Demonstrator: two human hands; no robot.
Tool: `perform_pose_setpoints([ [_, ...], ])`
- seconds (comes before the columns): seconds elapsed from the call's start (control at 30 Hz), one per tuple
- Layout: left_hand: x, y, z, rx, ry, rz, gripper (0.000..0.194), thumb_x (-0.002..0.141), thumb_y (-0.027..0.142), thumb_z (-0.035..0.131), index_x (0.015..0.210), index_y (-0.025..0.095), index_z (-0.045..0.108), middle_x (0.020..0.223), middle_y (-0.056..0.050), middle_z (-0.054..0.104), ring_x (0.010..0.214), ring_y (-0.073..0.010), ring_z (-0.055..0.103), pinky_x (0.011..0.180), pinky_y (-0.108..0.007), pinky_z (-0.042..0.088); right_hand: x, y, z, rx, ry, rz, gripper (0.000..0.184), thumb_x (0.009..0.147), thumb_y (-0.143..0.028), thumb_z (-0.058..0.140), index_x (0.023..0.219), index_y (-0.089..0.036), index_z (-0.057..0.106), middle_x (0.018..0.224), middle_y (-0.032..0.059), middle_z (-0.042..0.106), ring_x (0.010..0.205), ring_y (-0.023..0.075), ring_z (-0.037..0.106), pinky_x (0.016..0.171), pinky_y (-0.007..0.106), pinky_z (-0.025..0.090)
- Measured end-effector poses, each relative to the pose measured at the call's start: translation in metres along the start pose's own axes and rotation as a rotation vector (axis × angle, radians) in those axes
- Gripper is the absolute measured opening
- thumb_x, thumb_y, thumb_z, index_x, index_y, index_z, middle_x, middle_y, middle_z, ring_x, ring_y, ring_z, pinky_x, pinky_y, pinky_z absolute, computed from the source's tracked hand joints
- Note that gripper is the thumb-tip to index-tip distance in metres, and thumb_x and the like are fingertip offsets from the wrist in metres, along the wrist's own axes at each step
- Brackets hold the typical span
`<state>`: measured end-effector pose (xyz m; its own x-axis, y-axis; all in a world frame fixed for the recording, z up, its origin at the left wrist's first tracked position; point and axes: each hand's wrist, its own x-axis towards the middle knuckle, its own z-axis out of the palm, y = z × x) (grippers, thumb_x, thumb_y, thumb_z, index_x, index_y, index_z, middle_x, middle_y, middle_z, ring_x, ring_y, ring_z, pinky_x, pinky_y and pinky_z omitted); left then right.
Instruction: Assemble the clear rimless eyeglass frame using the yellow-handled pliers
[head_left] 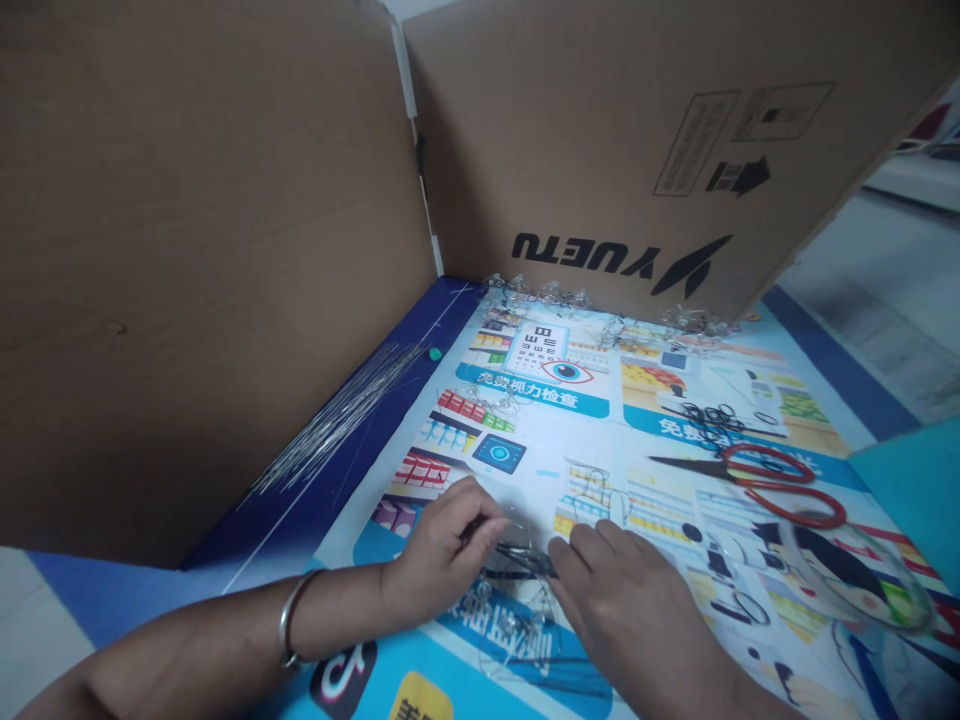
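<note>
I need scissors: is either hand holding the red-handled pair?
No, the scissors lie on the sheet, apart from left hand and right hand.

Cardboard panels (600, 150) along the printed sheet's (547, 450) left and far edges; red-handled scissors (733, 466) near its right edge

The sheet (555, 432) is white and blue with multicoloured pictures; by its dark-blue left edge the wires (334, 416) are silvery, towards its near edge the tool (526, 558) is grey, by its right edge the scissors (730, 467) are red-handled (dark-bladed, though). Brown cardboard (585, 140) bears black print.
</note>
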<state>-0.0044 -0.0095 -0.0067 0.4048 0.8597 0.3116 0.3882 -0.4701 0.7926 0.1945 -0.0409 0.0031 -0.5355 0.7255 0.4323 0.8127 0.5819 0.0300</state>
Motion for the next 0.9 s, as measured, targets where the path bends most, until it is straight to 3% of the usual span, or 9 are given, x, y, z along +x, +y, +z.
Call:
perform_pose_setpoints([
  [0.23, 0.0008, 0.0017, 0.0003, 0.033, 0.0, -0.005, 0.013, 0.086, 0.015, 0.048, 0.074, 0.017, 0.048, 0.071, -0.001, 0.048, 0.068, -0.0135, 0.045, 0.062, -0.024, 0.034, -0.0007, -0.0012, 0.0026, 0.005, -0.026, 0.041, 0.01, 0.071, -0.014, 0.06, 0.071, -0.021, 0.054, 0.064, 0.0014, 0.052, 0.062, 0.0175, 0.044, 0.058, 0.031, 0.024],
  [0.57, 0.0013, 0.0014, 0.0009, 0.038, -0.007, -0.014, 0.014, 0.087, 0.016, 0.047, 0.073, 0.017, 0.048, 0.07, -0.001, 0.048, 0.067, -0.0136, 0.046, 0.062, -0.025, 0.034, -0.001, -0.0019, 0.0025, 0.048, -0.043, 0.064, 0.008, 0.074, -0.016, 0.057, 0.07, -0.021, 0.053, 0.065, 0.0007, 0.053, 0.062, 0.017, 0.045, 0.058, 0.03, 0.025],
  [0.9, -0.0007, 0.0, 0.0019, 0.034, -0.032, -0.067, 0.014, 0.088, 0.02, 0.046, 0.075, 0.016, 0.048, 0.071, -0.001, 0.049, 0.067, -0.0131, 0.046, 0.062, -0.024, 0.034, -0.0023, 0.0001, 0.0056, 0.017, -0.043, 0.04, 0.024, 0.058, -0.01, 0.071, 0.071, -0.021, 0.054, 0.064, -0.0006, 0.054, 0.062, 0.0179, 0.045, 0.056, 0.03, 0.024],
])
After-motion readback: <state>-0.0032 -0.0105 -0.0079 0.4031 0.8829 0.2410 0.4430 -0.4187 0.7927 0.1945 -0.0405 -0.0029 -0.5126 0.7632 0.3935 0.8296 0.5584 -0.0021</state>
